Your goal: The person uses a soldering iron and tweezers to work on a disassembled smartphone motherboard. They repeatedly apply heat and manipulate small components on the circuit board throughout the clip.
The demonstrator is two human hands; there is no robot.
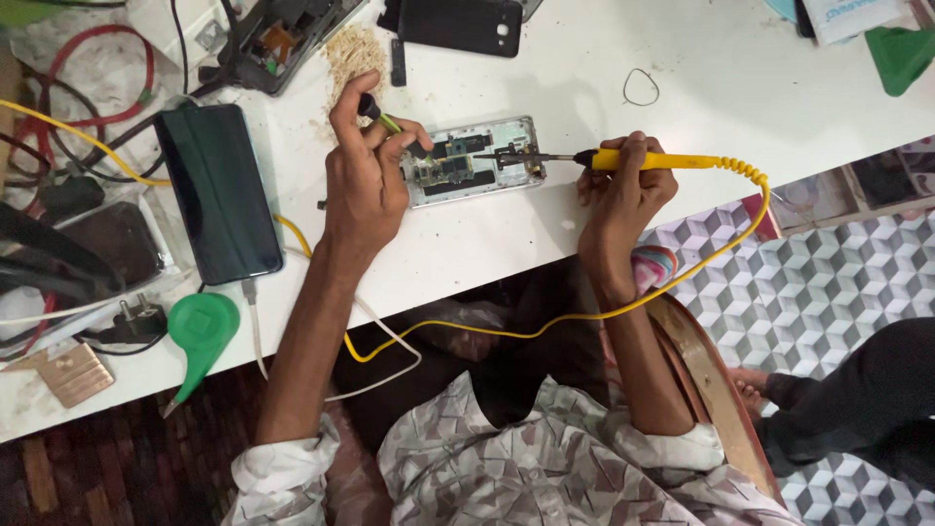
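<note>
Keep left hand [365,180] pinching green-handled tweezers [390,122] steady at 9 o'clock of opened silver phone chassis [474,161], right hand [623,185] fisted around yellow soldering iron [643,161], tip light.

The opened phone [474,161] shows a dull metal frame and bare circuit boards. Right of it, the soldering iron [643,161] has a glossy yellow plastic handle and thin metal tip. Left of it lies a glossy black glass-faced phone [219,190]. The surface [740,107] beneath looks matt white, dusty.
</note>
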